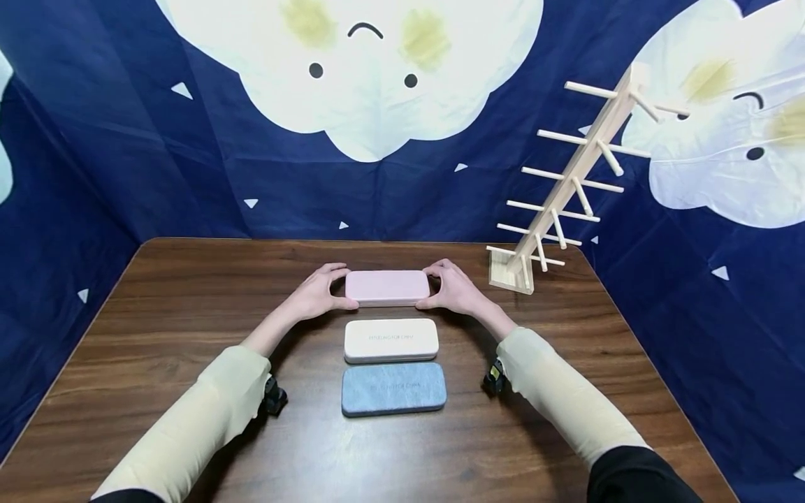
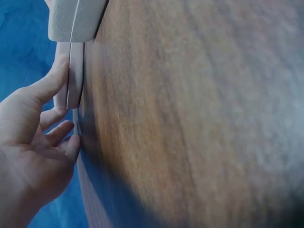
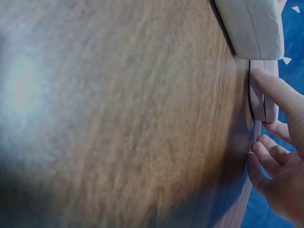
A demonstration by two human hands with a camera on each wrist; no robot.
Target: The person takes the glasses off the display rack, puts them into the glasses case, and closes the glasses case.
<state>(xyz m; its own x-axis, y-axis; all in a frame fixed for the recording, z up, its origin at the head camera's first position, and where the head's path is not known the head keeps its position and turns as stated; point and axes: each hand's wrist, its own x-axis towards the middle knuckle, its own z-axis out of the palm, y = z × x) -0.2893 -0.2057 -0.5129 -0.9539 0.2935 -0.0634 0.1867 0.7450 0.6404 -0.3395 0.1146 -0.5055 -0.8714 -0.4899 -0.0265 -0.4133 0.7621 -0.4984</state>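
Note:
Three flat rounded cases lie in a column on the wooden table (image 1: 176,314): a pink case (image 1: 386,287) farthest away, a cream case (image 1: 390,340) in the middle, and a blue felt case (image 1: 393,388) nearest. My left hand (image 1: 339,288) grips the pink case's left end and my right hand (image 1: 434,287) grips its right end, thumbs on the near side. In the left wrist view the left hand (image 2: 33,137) has its thumb on the pink case (image 2: 71,80), beyond which lies the cream case (image 2: 76,19). The right wrist view mirrors this: right hand (image 3: 280,161), pink case (image 3: 263,95), cream case (image 3: 251,26).
A wooden peg rack (image 1: 566,188) stands at the table's back right corner, close to my right hand. A blue cloth with white cloud faces (image 1: 352,70) walls in the back and both sides.

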